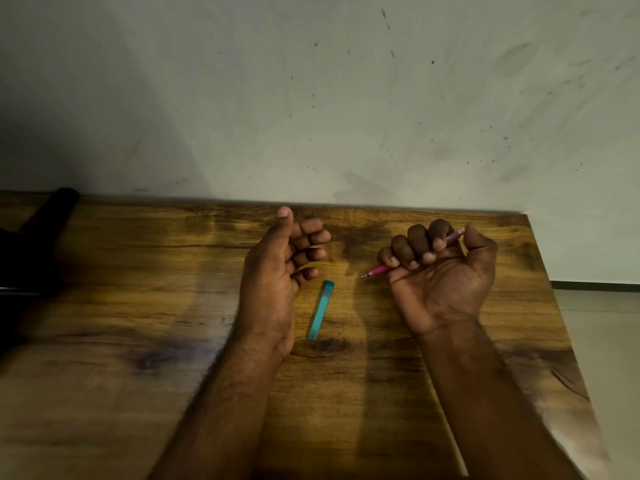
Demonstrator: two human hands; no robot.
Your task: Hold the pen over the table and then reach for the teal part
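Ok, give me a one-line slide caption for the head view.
Right hand grips a pink pen above a wooden table; left hand open beside a teal ruler.

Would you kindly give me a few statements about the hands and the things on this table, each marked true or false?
1. The right hand grips a pink pen. True.
2. The left hand holds the ruler. False: it holds nothing, its fingers loosely curled; the ruler lies flat on the table beside it.
3. The ruler is teal. True.
4. The pen's tip points away from the left hand. False: the tip sticks out of the fist toward the left hand and the ruler.
5. The table's far edge meets a wall. True.
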